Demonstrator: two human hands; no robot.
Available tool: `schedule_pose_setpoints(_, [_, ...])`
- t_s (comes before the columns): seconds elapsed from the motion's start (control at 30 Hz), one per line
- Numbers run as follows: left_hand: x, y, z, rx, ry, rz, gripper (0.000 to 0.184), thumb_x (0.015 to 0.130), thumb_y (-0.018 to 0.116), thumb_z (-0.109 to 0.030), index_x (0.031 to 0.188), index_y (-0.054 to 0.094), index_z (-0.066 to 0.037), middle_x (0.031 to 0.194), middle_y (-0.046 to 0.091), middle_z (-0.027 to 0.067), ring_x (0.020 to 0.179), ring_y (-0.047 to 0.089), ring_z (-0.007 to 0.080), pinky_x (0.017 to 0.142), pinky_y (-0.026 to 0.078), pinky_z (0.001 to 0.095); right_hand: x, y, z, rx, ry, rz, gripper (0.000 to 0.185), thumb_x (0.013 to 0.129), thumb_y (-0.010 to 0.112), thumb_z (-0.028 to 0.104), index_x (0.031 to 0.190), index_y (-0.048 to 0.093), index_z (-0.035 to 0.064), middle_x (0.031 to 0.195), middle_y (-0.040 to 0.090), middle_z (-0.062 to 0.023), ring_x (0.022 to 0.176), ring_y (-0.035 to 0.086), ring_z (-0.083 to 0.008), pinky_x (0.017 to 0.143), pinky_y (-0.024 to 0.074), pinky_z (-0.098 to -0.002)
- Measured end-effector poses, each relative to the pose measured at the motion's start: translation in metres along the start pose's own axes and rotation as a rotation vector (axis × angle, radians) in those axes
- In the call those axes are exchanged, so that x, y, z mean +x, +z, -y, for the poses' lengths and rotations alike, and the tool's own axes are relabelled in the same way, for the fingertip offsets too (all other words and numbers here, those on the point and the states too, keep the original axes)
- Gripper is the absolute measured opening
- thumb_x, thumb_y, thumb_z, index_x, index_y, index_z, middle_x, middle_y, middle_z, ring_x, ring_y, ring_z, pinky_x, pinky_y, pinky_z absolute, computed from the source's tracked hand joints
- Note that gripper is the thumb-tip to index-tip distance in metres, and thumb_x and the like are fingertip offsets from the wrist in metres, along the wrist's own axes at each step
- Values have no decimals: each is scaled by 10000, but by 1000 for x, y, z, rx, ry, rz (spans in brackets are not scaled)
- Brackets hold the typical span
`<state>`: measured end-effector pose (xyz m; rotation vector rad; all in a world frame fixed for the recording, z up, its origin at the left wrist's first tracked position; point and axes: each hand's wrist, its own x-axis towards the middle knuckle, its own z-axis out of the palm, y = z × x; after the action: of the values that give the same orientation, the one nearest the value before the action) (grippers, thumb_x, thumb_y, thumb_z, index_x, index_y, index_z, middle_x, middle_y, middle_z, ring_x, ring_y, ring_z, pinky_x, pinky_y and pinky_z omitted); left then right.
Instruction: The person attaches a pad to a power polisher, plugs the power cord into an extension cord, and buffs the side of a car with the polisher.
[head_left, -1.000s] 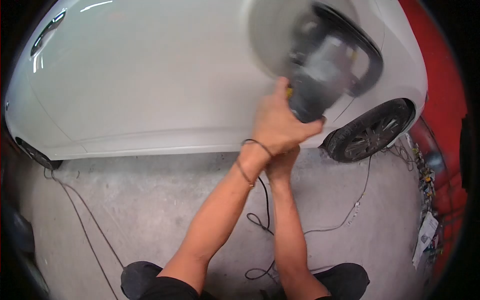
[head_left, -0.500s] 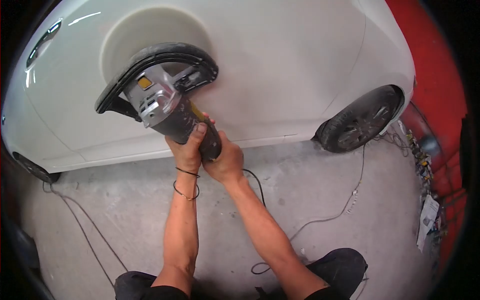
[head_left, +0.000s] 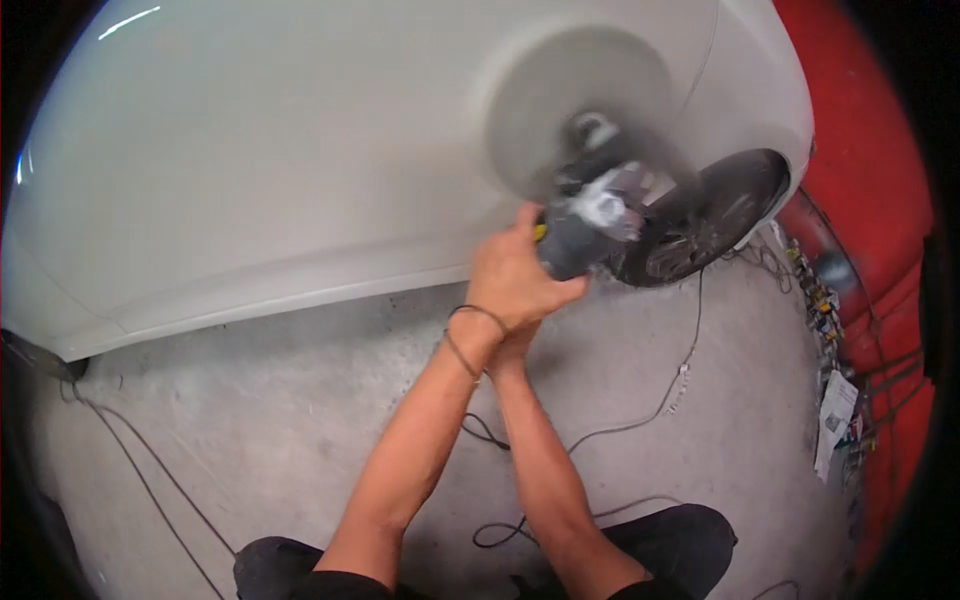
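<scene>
A polisher [head_left: 590, 225], dark-bodied with a silver metal head, is pressed against the white car's side [head_left: 300, 170] close to the rear wheel. Its large round pad [head_left: 535, 110] is blurred into a pale grey disc, and its front handle is smeared by motion. Wrapped around the polisher's body is my left hand [head_left: 515, 275], with two dark cords about the wrist. My right hand [head_left: 518, 342] is below and behind the left one, at the tool's rear end. Most of its fingers are hidden by the left hand.
The rear wheel [head_left: 710, 220] stands right beside the polisher. A power cable [head_left: 640, 428] loops across the concrete floor [head_left: 270, 430], and more cables [head_left: 150, 460] lie at left. Litter and paper [head_left: 835, 415] line the red wall [head_left: 870, 200] at right. My knees are at the bottom.
The polisher has moved right along the car, toward the rear wheel, and its head has turned to the right. Both hands went with it, and my left forearm now crosses over the right wrist.
</scene>
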<state>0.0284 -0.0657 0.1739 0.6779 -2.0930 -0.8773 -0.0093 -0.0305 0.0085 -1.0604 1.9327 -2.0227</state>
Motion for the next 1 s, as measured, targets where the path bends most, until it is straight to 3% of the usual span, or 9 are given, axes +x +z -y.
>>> schedule_pose_setpoints(0.03, [7, 10, -6, 66, -20, 51, 859, 674, 915, -413, 1314, 565, 40, 1014, 774, 270, 967, 767, 472, 883, 613, 501, 3, -4, -8, 3, 8, 13, 475, 1049, 730, 305, 1452, 564, 116, 1408, 637, -62, 1297, 638, -265, 1117, 514, -446])
schedule_pose_setpoints(0.2, [34, 31, -32, 194, 50, 166, 797, 684, 884, -373, 1296, 574, 33, 963, 761, 270, 915, 756, 471, 839, 611, 527, 30, -15, -33, 1444, 194, 516, 537, 1075, 578, 555, 1259, 638, 54, 1090, 681, -112, 1025, 693, -252, 908, 586, -379])
schedule_pose_setpoints(0.37, [21, 17, -16, 189, 50, 177, 772, 682, 877, -363, 1271, 572, 31, 979, 761, 260, 926, 752, 472, 852, 608, 528, 19, 8, -71, 1360, 153, 476, 581, 1077, 546, 594, 1284, 614, 55, 1147, 671, -94, 1057, 655, -253, 943, 567, -387])
schedule_pose_setpoints(0.43, [6, -6, -4, 165, 3, 124, 761, 691, 882, -367, 1271, 574, 17, 1012, 763, 265, 956, 750, 481, 871, 606, 521, 7, 32, -84, 1105, 244, 349, 219, 1135, 567, 296, 1173, 609, 84, 954, 599, -34, 931, 612, -221, 887, 534, -396])
schedule_pose_setpoints(0.5, [-10, -30, 9, 102, -8, 70, 777, 692, 890, -370, 1294, 574, 7, 1028, 762, 276, 977, 750, 484, 888, 606, 514, -29, 52, -47, 1553, 411, 355, 308, 1163, 530, 316, 1364, 577, 87, 1166, 654, -59, 1113, 640, -240, 1036, 527, -408])
schedule_pose_setpoints(0.6, [-37, -75, 27, 12, -30, -53, 795, 692, 915, -359, 1329, 587, -14, 1056, 772, 262, 985, 770, 434, 907, 611, 480, -47, 95, 2, 295, -57, 31, 612, 1041, 754, 275, 1544, 469, 73, 1453, 628, -113, 1329, 643, -273, 1131, 521, -424])
schedule_pose_setpoints(0.73, [-70, -135, 52, -189, -54, -242, 780, 686, 934, -301, 1327, 589, -21, 1050, 793, 207, 968, 796, 334, 883, 623, 452, -69, 121, 58, 53, -182, 169, 645, 896, 870, 331, 1412, 595, 56, 1282, 762, -160, 1198, 750, -329, 1012, 589, -451])
schedule_pose_setpoints(0.8, [-88, -158, 74, -285, -60, -376, 612, 677, 967, -225, 1179, 696, -3, 1042, 794, 88, 905, 741, 181, 838, 616, 370, -79, 137, 65, 167, -194, 257, 610, 830, 883, 325, 1333, 649, 69, 1124, 798, -208, 1120, 774, -392, 918, 616, -471])
schedule_pose_setpoints(1.0, [-141, -192, 137, -654, -61, -589, 513, 861, 917, -165, 1259, 669, 41, 1109, 779, 135, 981, 788, 265, 909, 649, 411, -108, 156, 102, -78, -73, 483, 375, 805, 840, 227, 1068, 616, 81, 910, 763, -220, 922, 735, -494, 762, 580, -549])
